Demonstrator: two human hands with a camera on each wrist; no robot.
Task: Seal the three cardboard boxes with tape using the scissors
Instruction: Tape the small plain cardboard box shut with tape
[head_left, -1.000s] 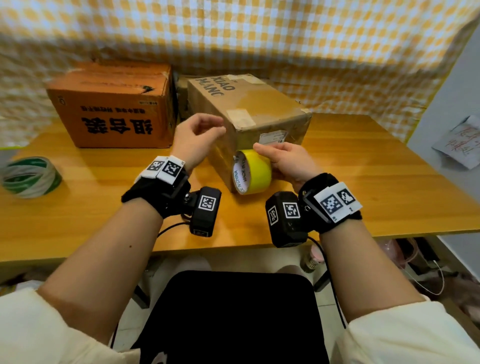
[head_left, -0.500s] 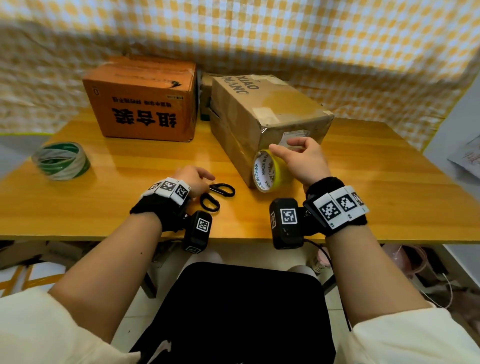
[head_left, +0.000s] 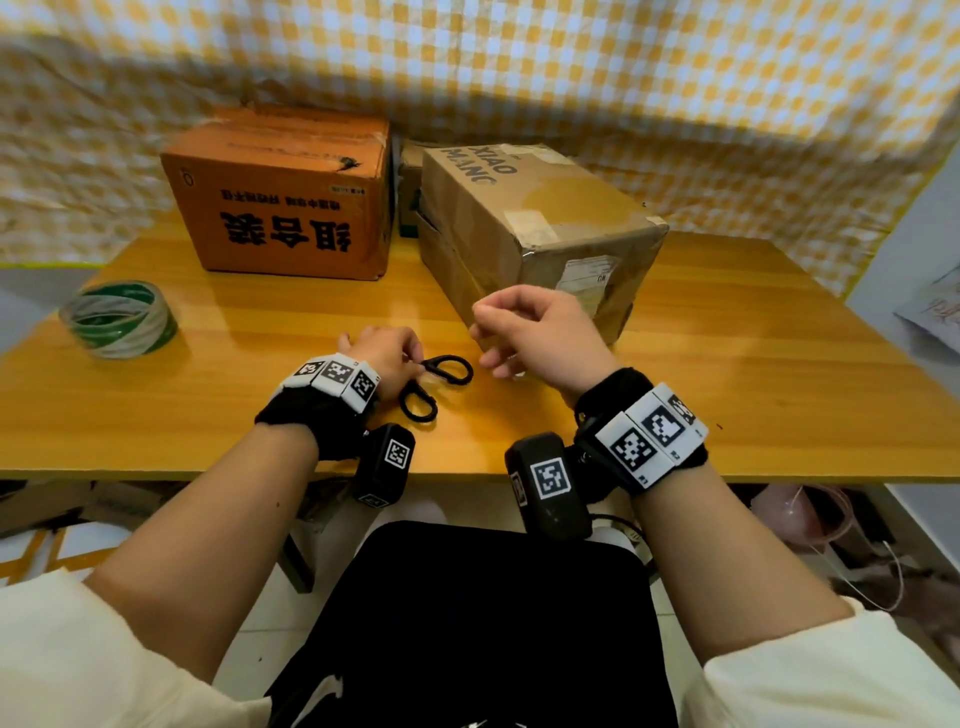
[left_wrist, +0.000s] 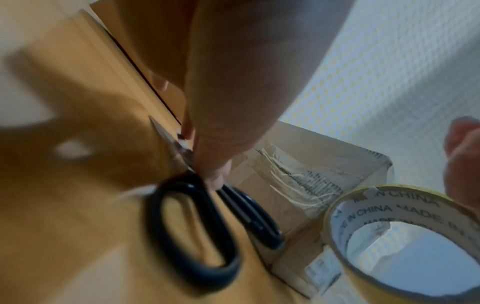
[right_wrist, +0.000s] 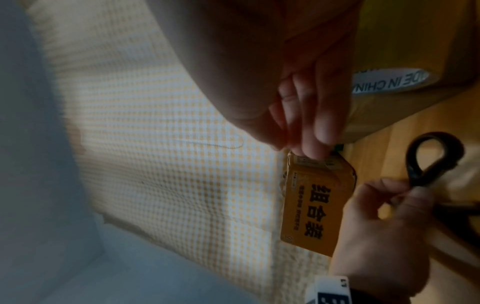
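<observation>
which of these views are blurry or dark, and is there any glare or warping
Head view: sharp in the middle, curtain and table edge bowed by the wide lens, soft glare on the tabletop. Left wrist view: motion blur smears the scissors and left hand; the yellow tape roll print stays readable. Right wrist view: dim, grainy; the right hand is in shadow.

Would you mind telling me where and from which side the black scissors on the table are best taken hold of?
Probably by the two handle loops, from the near side. The scissors lie flat on the table with the loops towards the person and the blades pointing away under the left hand, which already pinches them just above the loops. Fingers slipped into the loops from the table edge avoid the blades.
</observation>
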